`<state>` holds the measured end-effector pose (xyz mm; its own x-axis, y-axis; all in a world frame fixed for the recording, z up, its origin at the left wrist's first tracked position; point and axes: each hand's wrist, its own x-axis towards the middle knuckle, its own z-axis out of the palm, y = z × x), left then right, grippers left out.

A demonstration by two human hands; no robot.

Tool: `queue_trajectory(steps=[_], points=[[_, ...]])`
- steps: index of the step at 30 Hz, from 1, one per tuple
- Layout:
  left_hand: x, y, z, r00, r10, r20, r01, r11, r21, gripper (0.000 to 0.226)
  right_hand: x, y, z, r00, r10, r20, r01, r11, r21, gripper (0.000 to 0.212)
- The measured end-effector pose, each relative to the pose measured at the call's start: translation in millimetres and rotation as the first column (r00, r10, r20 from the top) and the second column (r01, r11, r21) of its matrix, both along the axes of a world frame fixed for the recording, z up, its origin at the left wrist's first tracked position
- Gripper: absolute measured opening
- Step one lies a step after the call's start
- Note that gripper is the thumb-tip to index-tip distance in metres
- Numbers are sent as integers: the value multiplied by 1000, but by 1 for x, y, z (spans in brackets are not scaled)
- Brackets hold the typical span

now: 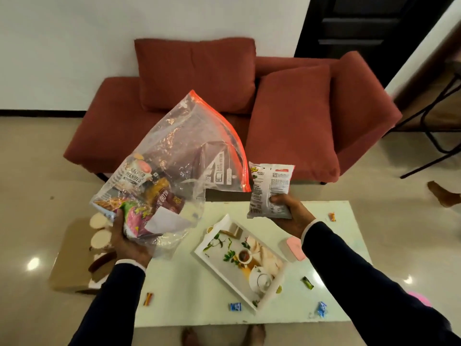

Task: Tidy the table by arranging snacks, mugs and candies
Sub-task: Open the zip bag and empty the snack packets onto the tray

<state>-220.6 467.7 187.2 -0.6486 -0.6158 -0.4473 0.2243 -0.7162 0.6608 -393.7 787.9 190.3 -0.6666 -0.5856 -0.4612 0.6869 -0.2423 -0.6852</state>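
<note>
- Our left hand (129, 242) grips the clear zip bag (184, 146) from below, fingers curled round the bunched bottom w/ several snack packs (139, 193) already inside; the bag's orange zip edge stands up and away from us.
- Our right hand (290, 216) is clamped on a white snack packet (270, 191), thumb across its front, held up just beside the bag's right edge, above the table (189, 295).
- Looks like we're mid-bagging snacks; this packet prob goes in next.
- Risk 1: bag mouth isn't held wide – only one hand on it, at the bottom. Packet could catch the zip edge and drop onto the tray (239, 258) below.
- Risk 2: bag's tilted; if our grip slackens, the packs inside may slide out.
- Candies (235, 306) lie scattered near the table's front edge, a few more at left & right – easy to knock to the floor w/ a sleeve.
- Mugs (101, 238) sit off to the left on a brown surface, untouched.
</note>
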Motion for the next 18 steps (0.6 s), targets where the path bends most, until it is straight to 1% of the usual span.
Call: queue_trajectory(steps=[1, 2, 3, 4, 6, 7, 9, 11, 12, 13, 14, 15, 17, 18], points=[[-1, 6, -4, 999, 14, 30, -15, 1000, 9, 38, -5, -1, -13, 999, 11, 39, -10, 1000, -14, 74], [-1, 9, -12, 998, 32, 46, -33, 999, 33, 48, -9, -3, -25, 998, 32, 60, -31, 999, -12, 73], [-1, 13, -16, 997, 40, 72, -44, 998, 52, 59, -11, -7, -35, 996, 49, 70, -50, 998, 22, 70], [0, 15, -24, 995, 55, 83, -60, 996, 59, 62, -12, -12, -48, 995, 65, 75, -71, 993, 90, 68], [-1, 20, -35, 995, 48, 88, -54, 996, 65, 48, -11, -24, -72, 994, 95, 59, -106, 969, 225, 68], [-2, 23, -39, 995, 33, 97, -40, 997, 70, 45, -9, -29, -83, 992, 110, 56, -121, 951, 286, 70], [-6, 24, -48, 994, 29, 101, -37, 996, 77, 49, -6, -39, -103, 987, 139, 78, -158, 916, 368, 75], [-9, 18, -62, 992, 9, 124, -21, 995, 94, 45, -5, -49, -129, 983, 152, 106, -184, 878, 443, 75], [-11, 14, -71, 990, 1, 140, -17, 994, 107, 42, -3, -54, -139, 980, 155, 125, -196, 858, 474, 71], [-15, 11, -77, 988, 15, 155, -34, 992, 118, 43, 0, -59, -150, 979, 152, 138, -201, 846, 494, 58], [-16, 5, -89, 985, 31, 172, -53, 991, 122, 49, 3, -67, -165, 977, 153, 148, -209, 829, 519, 39], [-16, 0, -101, 983, 34, 182, -60, 989, 138, 60, 9, -76, -177, 979, 153, 136, -203, 812, 547, 27], [-14, -14, -131, 985, 35, 168, -65, 982, 177, 78, 20, -95, -214, 974, 214, 74, -211, 731, 649, 31], [-12, -19, -145, 988, 29, 152, -61, 976, 208, 80, 26, -103, -229, 965, 260, 30, -208, 692, 691, 31]])
